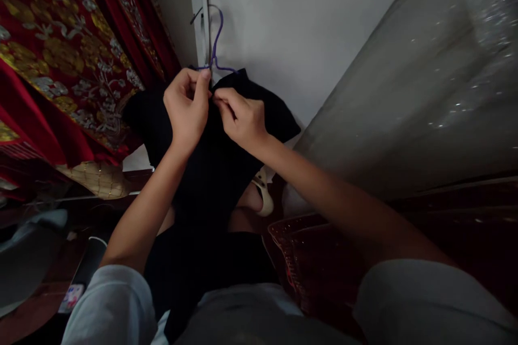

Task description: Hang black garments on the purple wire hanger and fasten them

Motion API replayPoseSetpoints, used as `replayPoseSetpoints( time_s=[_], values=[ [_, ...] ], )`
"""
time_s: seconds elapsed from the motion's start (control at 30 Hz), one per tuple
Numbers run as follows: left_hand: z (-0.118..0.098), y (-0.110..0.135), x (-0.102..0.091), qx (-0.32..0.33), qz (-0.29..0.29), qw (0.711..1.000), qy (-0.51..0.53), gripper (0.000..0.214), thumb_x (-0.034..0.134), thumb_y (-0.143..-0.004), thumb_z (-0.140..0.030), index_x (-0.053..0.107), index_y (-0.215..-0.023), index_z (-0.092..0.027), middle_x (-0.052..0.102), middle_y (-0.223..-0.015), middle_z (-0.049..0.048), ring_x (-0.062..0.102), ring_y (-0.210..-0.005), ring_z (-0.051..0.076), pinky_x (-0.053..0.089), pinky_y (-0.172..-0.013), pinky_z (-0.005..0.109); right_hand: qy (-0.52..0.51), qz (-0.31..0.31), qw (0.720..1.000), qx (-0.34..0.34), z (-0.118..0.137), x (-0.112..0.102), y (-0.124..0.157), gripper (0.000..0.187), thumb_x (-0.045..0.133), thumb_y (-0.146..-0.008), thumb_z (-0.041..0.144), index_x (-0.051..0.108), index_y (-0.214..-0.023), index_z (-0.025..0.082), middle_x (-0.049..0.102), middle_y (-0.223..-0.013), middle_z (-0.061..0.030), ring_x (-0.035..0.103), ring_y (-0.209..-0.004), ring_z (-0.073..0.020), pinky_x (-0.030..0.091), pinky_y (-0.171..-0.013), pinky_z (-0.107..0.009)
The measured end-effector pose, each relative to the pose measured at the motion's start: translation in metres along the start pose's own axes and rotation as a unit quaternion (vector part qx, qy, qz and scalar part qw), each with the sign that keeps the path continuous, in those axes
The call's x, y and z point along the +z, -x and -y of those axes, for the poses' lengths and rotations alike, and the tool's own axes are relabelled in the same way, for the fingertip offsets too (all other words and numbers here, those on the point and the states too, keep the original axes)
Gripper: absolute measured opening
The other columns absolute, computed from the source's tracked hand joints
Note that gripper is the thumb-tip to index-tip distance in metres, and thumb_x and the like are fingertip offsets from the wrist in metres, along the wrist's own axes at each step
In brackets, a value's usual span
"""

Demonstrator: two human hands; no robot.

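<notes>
A black garment [214,161] hangs on a purple wire hanger [217,38] hooked on a wall fitting. My left hand [186,108] is closed at the garment's neck, fingers pinching the cloth just under the hanger. My right hand [242,118] is closed beside it, fingertips pinching the same spot at the collar. The two hands almost touch. What lies between the fingertips is too dark to make out beyond black cloth.
Red cloth with gold and silver flower embroidery [56,43] hangs at the left. A white wall [303,21] is behind the hanger, and a grey glittery sheet [424,81] slopes on the right. A dark red patterned cushion [299,259] lies below; a sandalled foot [259,202] shows under the garment.
</notes>
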State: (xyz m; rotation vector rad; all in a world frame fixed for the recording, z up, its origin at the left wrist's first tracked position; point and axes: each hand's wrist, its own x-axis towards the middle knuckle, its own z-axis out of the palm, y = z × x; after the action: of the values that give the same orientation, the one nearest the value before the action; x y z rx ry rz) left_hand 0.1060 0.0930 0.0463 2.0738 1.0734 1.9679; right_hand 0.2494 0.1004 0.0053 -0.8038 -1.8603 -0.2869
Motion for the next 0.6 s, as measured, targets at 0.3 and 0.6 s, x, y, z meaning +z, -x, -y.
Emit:
replayPoseSetpoints(
  time_s=[0.3,0.6],
  values=[
    [0.002,-0.064,-0.048,0.076,-0.067,0.995,0.015,0.06,0.053,-0.091,-0.08,0.052,-0.072,-0.022,0.052,-0.059,-0.004,0.042,-0.05,0.008,0.034,-0.05,0.032,-0.028,0.203,0.977,-0.056,0.003,0.022,0.071,0.03,0.044,-0.105,0.024,0.073,-0.106,0.017,0.079,-0.094,-0.0066,0.072,-0.074,-0.0176,0.047,-0.064,-0.028],
    [0.143,0.022,-0.134,-0.129,-0.026,0.984,-0.118,0.066,0.041,-0.1,-0.076,0.036,-0.061,-0.023,0.028,-0.054,-0.0045,0.024,-0.057,0.011,0.025,-0.056,0.03,-0.052,0.134,0.989,-0.041,-0.009,-0.008,0.057,0.027,0.044,-0.106,0.027,0.069,-0.099,0.021,0.078,-0.09,-0.0032,0.072,-0.077,-0.0159,0.049,-0.071,-0.028]
  ],
)
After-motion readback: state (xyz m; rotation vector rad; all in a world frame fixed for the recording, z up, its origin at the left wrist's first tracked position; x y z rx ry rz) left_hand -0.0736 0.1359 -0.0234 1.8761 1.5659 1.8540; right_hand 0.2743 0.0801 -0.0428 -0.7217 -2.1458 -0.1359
